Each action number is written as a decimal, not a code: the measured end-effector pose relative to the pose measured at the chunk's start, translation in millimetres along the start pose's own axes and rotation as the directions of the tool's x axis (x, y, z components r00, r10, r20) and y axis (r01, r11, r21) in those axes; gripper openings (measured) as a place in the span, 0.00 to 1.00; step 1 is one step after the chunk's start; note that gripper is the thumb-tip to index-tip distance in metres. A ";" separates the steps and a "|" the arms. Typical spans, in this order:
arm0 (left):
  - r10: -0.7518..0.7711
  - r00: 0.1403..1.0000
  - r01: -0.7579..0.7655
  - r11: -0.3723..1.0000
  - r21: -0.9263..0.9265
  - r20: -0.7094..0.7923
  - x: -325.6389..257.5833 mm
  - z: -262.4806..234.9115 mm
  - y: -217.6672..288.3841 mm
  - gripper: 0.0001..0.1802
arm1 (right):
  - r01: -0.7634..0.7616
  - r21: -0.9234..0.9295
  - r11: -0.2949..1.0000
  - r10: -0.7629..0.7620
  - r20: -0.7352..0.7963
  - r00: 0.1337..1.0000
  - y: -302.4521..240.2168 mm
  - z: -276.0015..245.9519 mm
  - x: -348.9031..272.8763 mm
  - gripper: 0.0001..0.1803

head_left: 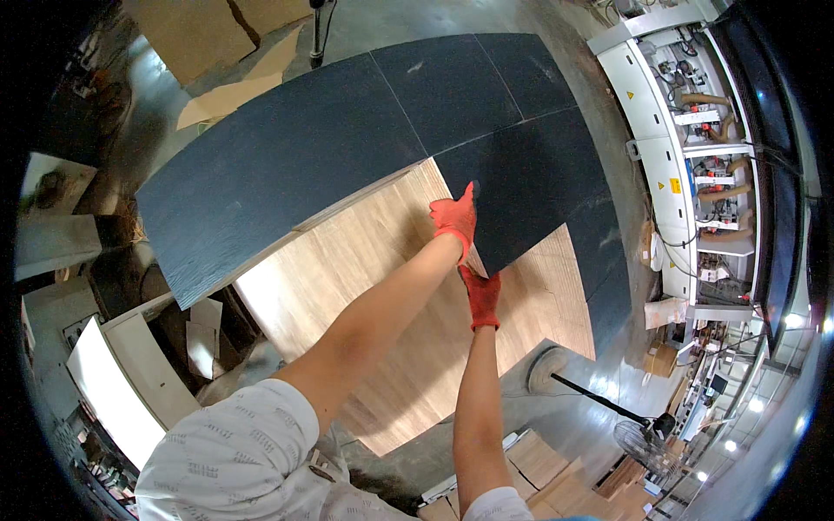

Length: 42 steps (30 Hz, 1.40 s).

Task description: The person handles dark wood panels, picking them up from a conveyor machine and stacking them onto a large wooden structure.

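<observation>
In red gloves, both my hands are at the near edge of a dark panel (521,191) on a wide stack. My left hand (455,219) grips its left edge, its thumb toward the dark face and its other fingers partly hidden. At the near corner my right hand (482,298) is closed, its fingertips hidden under the panel. This corner overlaps a light wood-grain board surface (347,260) below. More dark panels (295,148) lie side by side to the left and far side, with thin seams between them.
A white machine cabinet (643,139) with open bays stands at the right. A pedestal fan (647,443) is at the lower right near stacked brown boards (539,460). Cardboard sheets (200,39) lie at the far left, white panels (113,391) at the near left.
</observation>
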<state>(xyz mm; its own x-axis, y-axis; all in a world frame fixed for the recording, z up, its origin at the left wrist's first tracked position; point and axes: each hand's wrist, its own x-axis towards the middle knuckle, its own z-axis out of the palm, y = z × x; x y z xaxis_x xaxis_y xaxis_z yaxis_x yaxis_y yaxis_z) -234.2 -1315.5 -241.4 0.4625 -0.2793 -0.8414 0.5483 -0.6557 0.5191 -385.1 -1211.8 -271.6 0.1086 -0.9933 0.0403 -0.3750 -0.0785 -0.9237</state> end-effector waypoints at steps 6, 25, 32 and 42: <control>-0.070 0.994 0.078 0.992 0.099 -0.080 4.5 -7.2 4.8 0.58 | -0.273 0.339 0.900 0.376 -0.288 0.881 -39.2 5.0 -14.5 0.25; 0.306 0.941 -0.322 0.941 0.103 0.146 -25.6 -97.0 -28.7 0.34 | -0.408 0.823 0.396 0.561 0.135 0.817 -29.9 7.0 -64.4 0.02; 0.467 0.608 -0.178 0.868 -0.463 0.641 -6.2 -242.8 -147.6 0.19 | -0.536 0.549 0.642 0.588 0.097 0.803 -77.0 74.0 -232.8 0.09; 0.179 0.843 0.048 0.915 -0.401 0.508 75.4 -443.8 -270.8 0.25 | -0.815 0.407 0.412 0.748 0.359 0.558 -40.1 182.2 -357.7 0.14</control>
<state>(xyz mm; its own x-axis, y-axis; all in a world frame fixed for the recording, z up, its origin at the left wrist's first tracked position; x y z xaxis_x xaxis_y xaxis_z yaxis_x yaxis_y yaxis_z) -38.7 -847.6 -378.8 0.1340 -0.7088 -0.6925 0.8030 -0.3318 0.4950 -241.2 -837.9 -318.4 0.1106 -0.5822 -0.8055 0.1311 0.8119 -0.5688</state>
